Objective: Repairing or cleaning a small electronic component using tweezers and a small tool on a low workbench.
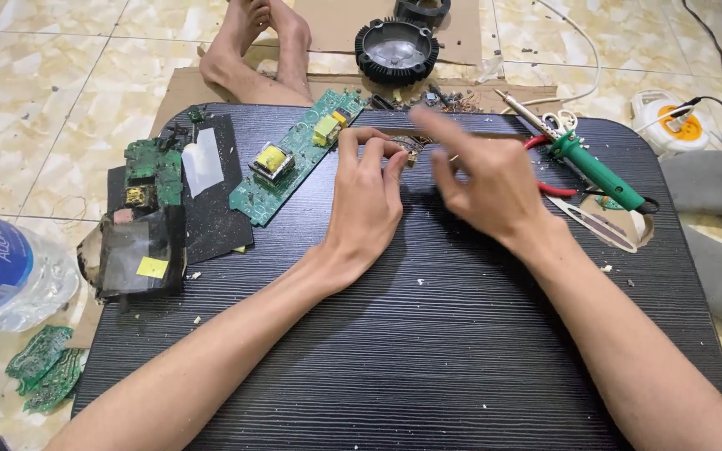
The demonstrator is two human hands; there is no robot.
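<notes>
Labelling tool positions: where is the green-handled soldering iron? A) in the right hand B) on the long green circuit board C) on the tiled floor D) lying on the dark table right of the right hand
D: the green-handled soldering iron lies on the dark table, just right of the blurred, empty right hand; the long green circuit board lies left of the hands.

Bright, even light fills the scene, with soft shadows under the forearms on the dark table (pixel 428 351). The pale floor tiles (pixel 60 83) show mild glare. The right hand (pixel 482 179) is smeared by motion blur, fingers ghosted; the left hand (pixel 367 200) stays sharp. Edges bend slightly from the wide lens.
</notes>
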